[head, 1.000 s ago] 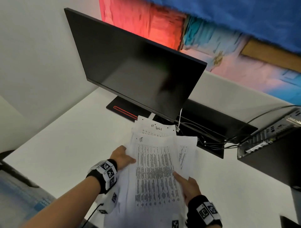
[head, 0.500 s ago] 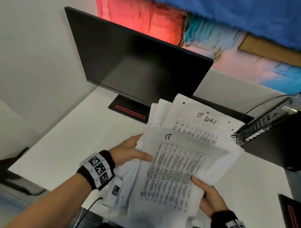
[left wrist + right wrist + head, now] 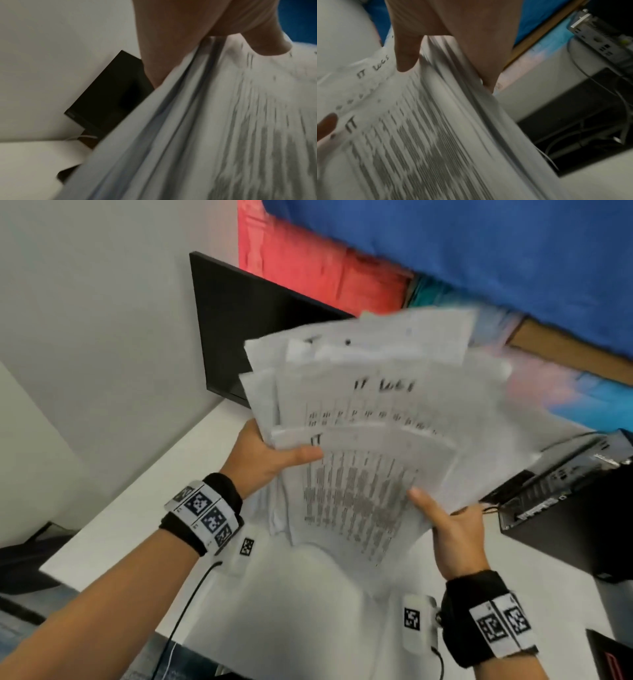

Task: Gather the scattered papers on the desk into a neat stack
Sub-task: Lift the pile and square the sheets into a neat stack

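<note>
A fanned bundle of printed papers (image 3: pixel 370 446) is held up in the air above the white desk (image 3: pixel 144 508), tilted toward me. The sheets are uneven, and one reads "IT LOGS". My left hand (image 3: pixel 270 457) grips the bundle's left edge, thumb on top. My right hand (image 3: pixel 445 522) grips the lower right edge, thumb on the printed top sheet. In the left wrist view the papers (image 3: pixel 214 128) are pinched under the thumb of my left hand (image 3: pixel 197 37). In the right wrist view my right hand (image 3: pixel 440 44) clamps the papers (image 3: pixel 428 135), thumb above, fingers below.
A black monitor (image 3: pixel 246 330) stands at the back of the desk, partly hidden by the papers. A black computer case (image 3: pixel 565 508) with cables sits at the right. A colourful painting (image 3: pixel 445 251) hangs on the wall behind.
Both hands have lifted the bundle off the desk and tipped it up and rightward. The sheets now fan out in front of the monitor.
</note>
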{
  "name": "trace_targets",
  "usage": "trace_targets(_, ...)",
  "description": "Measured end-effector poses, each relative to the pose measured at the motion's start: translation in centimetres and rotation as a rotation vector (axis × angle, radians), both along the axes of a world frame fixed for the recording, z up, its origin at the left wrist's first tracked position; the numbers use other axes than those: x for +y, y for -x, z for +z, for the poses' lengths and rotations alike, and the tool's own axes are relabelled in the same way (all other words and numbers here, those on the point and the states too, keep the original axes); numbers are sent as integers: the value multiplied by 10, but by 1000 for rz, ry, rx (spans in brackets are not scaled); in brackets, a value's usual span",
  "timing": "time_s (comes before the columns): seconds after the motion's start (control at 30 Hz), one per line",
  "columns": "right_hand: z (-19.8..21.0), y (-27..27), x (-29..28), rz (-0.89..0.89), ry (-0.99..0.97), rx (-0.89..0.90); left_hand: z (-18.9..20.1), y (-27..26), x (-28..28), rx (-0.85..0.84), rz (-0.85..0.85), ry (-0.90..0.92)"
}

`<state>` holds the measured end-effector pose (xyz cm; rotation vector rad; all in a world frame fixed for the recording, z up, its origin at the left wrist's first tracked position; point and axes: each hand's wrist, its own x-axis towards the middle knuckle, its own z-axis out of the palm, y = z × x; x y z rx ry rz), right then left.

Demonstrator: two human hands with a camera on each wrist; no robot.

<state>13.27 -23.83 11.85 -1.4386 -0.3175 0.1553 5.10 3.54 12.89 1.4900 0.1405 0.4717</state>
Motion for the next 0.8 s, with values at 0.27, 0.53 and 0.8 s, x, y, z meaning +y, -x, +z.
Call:
trace_targets(0.27, -45, -12, 13, 3, 88, 92, -50, -5, -1, 114, 27, 50)
trace_targets(0.53, -58, -42, 10, 91, 247, 143, -50, -8, 10, 125, -109, -32)
trace_targets(0.8, -83, -48, -31, 109, 486, 217, -34, 4, 0, 107, -234, -57)
